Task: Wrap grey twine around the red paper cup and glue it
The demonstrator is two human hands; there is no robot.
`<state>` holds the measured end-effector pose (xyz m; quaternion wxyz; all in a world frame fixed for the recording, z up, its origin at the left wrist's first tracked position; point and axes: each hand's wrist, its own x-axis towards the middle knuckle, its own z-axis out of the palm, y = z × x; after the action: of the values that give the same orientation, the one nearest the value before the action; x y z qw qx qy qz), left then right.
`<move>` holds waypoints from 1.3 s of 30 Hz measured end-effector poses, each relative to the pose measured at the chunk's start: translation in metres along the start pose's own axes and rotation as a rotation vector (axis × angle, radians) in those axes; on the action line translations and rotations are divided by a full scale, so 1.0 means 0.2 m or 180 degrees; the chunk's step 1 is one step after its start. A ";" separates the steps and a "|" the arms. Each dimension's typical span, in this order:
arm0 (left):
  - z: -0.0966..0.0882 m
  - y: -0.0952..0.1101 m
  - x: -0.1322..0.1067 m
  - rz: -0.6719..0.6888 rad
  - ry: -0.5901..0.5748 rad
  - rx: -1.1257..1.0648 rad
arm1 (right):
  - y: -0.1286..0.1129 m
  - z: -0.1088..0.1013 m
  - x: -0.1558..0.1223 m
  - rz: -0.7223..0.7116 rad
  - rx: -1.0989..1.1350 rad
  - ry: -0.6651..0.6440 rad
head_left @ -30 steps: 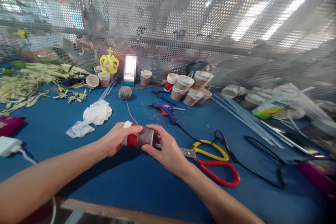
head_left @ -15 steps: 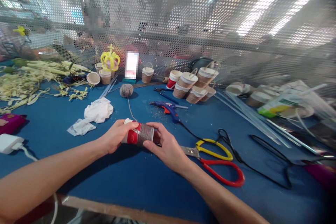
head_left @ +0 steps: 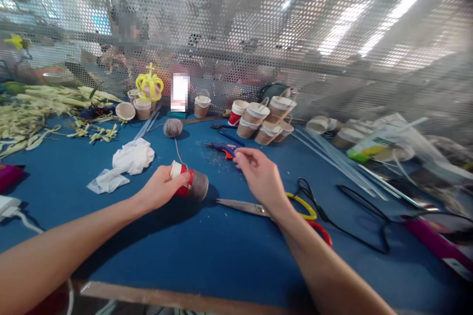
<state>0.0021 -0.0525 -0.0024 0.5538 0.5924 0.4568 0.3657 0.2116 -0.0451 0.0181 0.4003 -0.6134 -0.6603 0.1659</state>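
My left hand (head_left: 160, 188) is closed around a red and white paper cup (head_left: 181, 179), tipped on its side with its base to the right. Grey yarn is wound round the lower part of the cup. A strand runs from it back to a ball of grey yarn (head_left: 173, 128). At the blue hot glue gun (head_left: 221, 146), my right hand (head_left: 261, 173) has its fingers curled at the handle, which it mostly hides. The gun still lies on the table. Beneath my right wrist are scissors (head_left: 244, 206) with yellow and red handles, partly covered by my forearm.
White crumpled cloth (head_left: 133, 156) lies left of the cup. Several twine-wrapped cups (head_left: 256, 113) stand at the back. Clear glue sticks (head_left: 340, 162) and a black cord (head_left: 364, 226) lie to the right. A perforated metal screen (head_left: 229, 24) rises behind the table.
My right hand has left the cup and moved right and away from me to the glue gun. My left hand keeps the cup, now tilted slightly. The view has shifted a little right.
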 end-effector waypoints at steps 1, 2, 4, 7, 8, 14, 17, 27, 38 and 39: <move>-0.01 0.00 0.00 0.0040 -0.0017 0.0132 | 0.01 -0.02 0.04 0.0074 -0.0150 0.0056; -0.01 -0.01 0.00 0.0070 -0.0038 0.0248 | 0.03 -0.03 0.08 0.0146 -0.0304 0.0084; -0.01 -0.01 0.00 0.0100 -0.0085 0.0435 | 0.08 -0.03 0.16 0.0307 -0.0574 -0.0008; -0.02 0.00 0.00 0.0092 -0.0109 0.0594 | 0.16 0.02 0.25 0.0548 -0.0767 -0.0263; -0.02 0.01 0.00 0.0080 -0.0117 0.0607 | 0.18 0.04 0.27 0.0624 -0.0784 -0.0337; -0.04 0.01 0.02 -0.0004 -0.0038 0.0406 | 0.14 0.03 0.28 0.0884 -0.0497 -0.0460; -0.05 -0.01 0.04 -0.0073 0.0125 0.0426 | 0.05 -0.06 0.19 0.0750 -0.0028 -0.0548; -0.07 -0.01 0.07 -0.0645 0.0213 -0.0208 | -0.19 -0.12 -0.12 0.0627 0.0820 -0.1539; -0.07 0.01 0.08 -0.0818 0.0100 -0.0541 | -0.18 -0.08 -0.19 -0.0012 -0.0523 -0.1292; -0.07 0.01 0.08 -0.0809 0.0098 -0.0557 | -0.18 -0.08 -0.19 -0.0180 -0.0575 -0.1262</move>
<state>-0.0055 -0.0331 0.0002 0.6381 0.4736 0.5029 0.3401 0.1960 -0.0921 0.0416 0.2106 -0.5834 -0.7552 0.2121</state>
